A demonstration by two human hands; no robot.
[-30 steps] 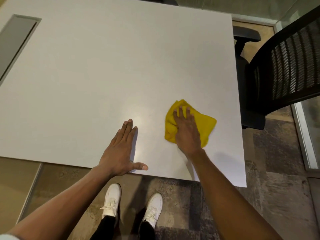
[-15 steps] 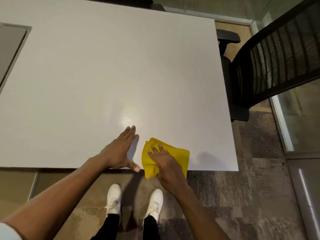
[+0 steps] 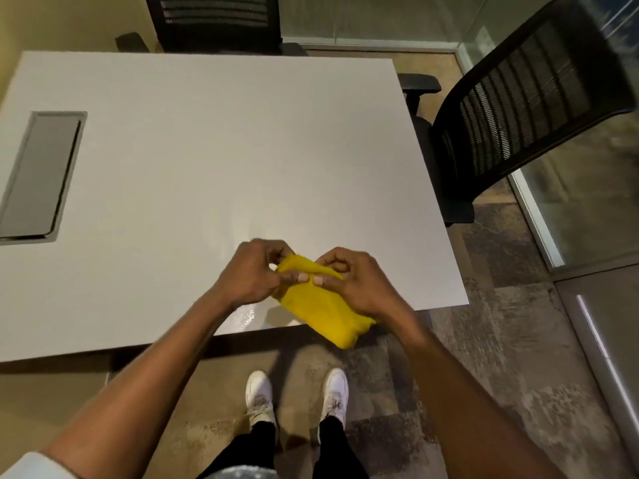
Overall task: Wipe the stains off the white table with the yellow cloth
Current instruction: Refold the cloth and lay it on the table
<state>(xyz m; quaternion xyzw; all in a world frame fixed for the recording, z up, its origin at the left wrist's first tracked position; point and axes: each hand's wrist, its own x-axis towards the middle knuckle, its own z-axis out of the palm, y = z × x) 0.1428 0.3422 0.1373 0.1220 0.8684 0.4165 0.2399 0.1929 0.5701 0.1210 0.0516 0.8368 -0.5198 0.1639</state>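
The yellow cloth (image 3: 320, 307) is bunched up and held in the air over the near edge of the white table (image 3: 214, 160). My left hand (image 3: 250, 273) pinches its upper left end. My right hand (image 3: 356, 283) grips its upper right part, and the rest hangs down past the table edge. A faint wet sheen (image 3: 249, 314) shows on the table just below my left wrist. I see no distinct stains elsewhere on the top.
A grey recessed cable hatch (image 3: 39, 174) sits in the table's left side. One black mesh chair (image 3: 518, 108) stands at the right edge, another black chair (image 3: 214, 22) at the far side. My white shoes (image 3: 259, 395) are on the carpet below.
My right hand dragged the cloth toward the near edge, then lifted it off the table. My left hand left the tabletop and took hold of the cloth too.
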